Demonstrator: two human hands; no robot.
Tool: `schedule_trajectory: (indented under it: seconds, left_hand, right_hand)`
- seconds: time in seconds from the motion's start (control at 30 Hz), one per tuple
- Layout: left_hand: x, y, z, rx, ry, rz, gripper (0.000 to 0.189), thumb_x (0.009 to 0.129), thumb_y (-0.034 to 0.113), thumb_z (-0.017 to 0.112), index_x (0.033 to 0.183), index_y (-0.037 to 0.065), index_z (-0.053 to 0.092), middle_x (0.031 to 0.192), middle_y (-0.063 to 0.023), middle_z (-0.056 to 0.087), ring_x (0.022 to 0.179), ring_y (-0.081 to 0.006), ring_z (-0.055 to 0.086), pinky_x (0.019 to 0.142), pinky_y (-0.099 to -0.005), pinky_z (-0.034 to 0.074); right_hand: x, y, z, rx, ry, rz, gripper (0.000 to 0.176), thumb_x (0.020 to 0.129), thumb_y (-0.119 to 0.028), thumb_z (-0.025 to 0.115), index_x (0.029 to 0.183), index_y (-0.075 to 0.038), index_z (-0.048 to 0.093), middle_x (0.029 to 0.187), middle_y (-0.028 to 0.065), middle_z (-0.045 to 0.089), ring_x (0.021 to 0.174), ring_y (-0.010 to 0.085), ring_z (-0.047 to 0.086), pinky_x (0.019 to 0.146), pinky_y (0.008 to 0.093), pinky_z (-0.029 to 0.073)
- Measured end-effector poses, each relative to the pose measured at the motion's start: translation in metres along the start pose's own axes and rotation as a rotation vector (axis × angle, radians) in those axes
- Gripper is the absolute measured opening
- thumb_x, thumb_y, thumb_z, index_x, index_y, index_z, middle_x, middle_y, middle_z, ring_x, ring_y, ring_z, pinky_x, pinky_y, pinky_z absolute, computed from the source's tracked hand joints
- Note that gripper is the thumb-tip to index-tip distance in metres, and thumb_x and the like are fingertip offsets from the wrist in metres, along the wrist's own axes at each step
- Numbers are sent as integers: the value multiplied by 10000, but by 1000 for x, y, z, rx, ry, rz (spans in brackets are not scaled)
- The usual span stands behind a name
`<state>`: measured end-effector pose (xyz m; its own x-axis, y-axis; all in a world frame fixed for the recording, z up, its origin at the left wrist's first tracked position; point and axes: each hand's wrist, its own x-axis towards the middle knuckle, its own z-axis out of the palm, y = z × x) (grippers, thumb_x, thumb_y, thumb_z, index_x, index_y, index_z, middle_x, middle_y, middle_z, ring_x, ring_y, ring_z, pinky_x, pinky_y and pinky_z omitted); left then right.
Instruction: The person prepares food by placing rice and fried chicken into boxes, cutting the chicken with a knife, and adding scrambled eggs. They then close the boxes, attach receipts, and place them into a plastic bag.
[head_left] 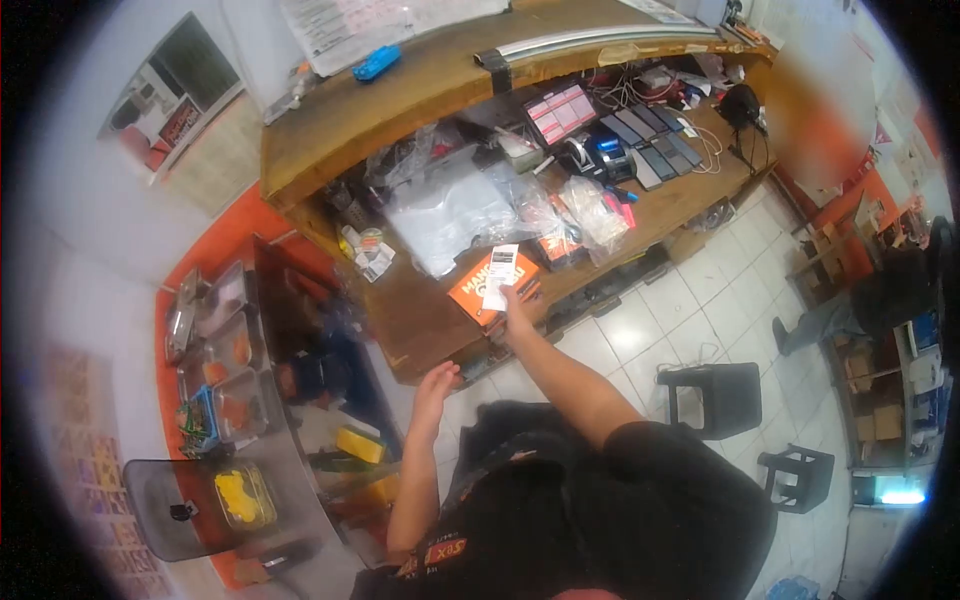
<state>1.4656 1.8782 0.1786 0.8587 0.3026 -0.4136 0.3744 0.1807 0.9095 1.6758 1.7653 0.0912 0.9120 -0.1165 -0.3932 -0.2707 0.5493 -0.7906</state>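
My right hand (517, 312) grips the near side of an orange box (468, 291) with white lettering, at the front edge of the wooden counter (415, 335). A white printed receipt (501, 272) lies on top of the box, its lower end under my thumb. The fingers below the box are partly hidden. My left hand (436, 388) is raised in front of the counter, lower and to the left, holding nothing, with its fingers stretched out and apart from the box. Clear plastic bags (460, 210) lie behind the box.
Several phones (650, 165), a small printer (607, 160) and a tablet (560, 112) sit on the counter's right. Black stools (735, 400) stand on the tiled floor. To the left, a work surface holds food trays (240, 405) and a tub of yellow food (243, 497).
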Motion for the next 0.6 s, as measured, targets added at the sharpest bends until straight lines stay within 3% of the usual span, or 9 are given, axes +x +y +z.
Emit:
schedule_trajectory:
  seconds: [0.03,0.07,0.13,0.17,0.33,0.37,0.43,0.47,0.6]
  left_hand:
    - [11,3,-1,5,1,-16,402,946,277,533,1268,37,524,1202,-78,607,1077,-177,557,947,-315,392]
    - [25,7,-4,60,20,12,388,941,277,541,1250,42,536,1194,-83,611,1073,-175,561,933,-313,399]
    - [68,8,-12,113,29,28,375,937,278,549,1232,47,548,1187,-88,615,1068,-173,564,918,-311,407]
    - [97,3,-20,132,85,122,338,930,245,561,1200,41,570,1156,-90,627,1029,-163,576,883,-289,424]
    - [217,38,-20,385,265,389,233,922,164,559,1098,24,620,1071,-116,645,956,-190,612,853,-301,470]
    - [241,50,-14,453,209,416,233,910,159,562,1099,39,623,1086,-113,641,977,-212,607,871,-319,466]
    - [296,58,-5,650,103,555,246,885,154,565,1104,64,628,1116,-110,630,1026,-264,581,911,-359,450]
    - [326,51,-4,780,52,672,258,871,156,566,1107,74,630,1131,-109,623,1053,-294,561,933,-381,439]
    - [371,62,11,1020,-46,714,234,846,134,557,1045,47,645,1099,-152,631,970,-346,574,894,-408,458]
  right_hand:
    - [-14,-10,8,72,86,65,1024,705,-196,754,1430,36,69,1389,220,327,1230,333,420,1039,381,347]
    - [0,5,8,75,96,74,1024,705,-196,754,1430,36,69,1389,220,327,1230,333,420,1039,381,347]
    - [42,54,-3,-323,178,-25,1005,689,-237,767,1413,72,142,1370,252,358,1247,344,412,1031,385,355]
    - [43,57,-9,-333,194,-13,1005,689,-237,767,1413,72,142,1370,252,358,1247,344,412,1031,385,355]
    - [38,7,-16,-613,-103,17,1021,690,-275,766,1414,77,137,1322,290,354,1223,401,403,1028,425,338]
    - [34,-5,-6,-620,-106,15,1021,690,-275,766,1414,77,137,1322,290,354,1223,401,403,1028,425,338]
    - [16,-23,2,-1022,86,-346,1019,675,-271,772,1413,52,147,1327,289,279,1218,436,348,1028,471,314]
    - [14,-27,2,-1033,82,-342,1019,675,-271,772,1413,52,147,1327,289,279,1218,436,348,1028,471,314]
    - [22,-41,12,-1232,-27,-378,1015,661,-248,769,1426,2,151,1320,279,237,1214,449,297,1030,513,291]
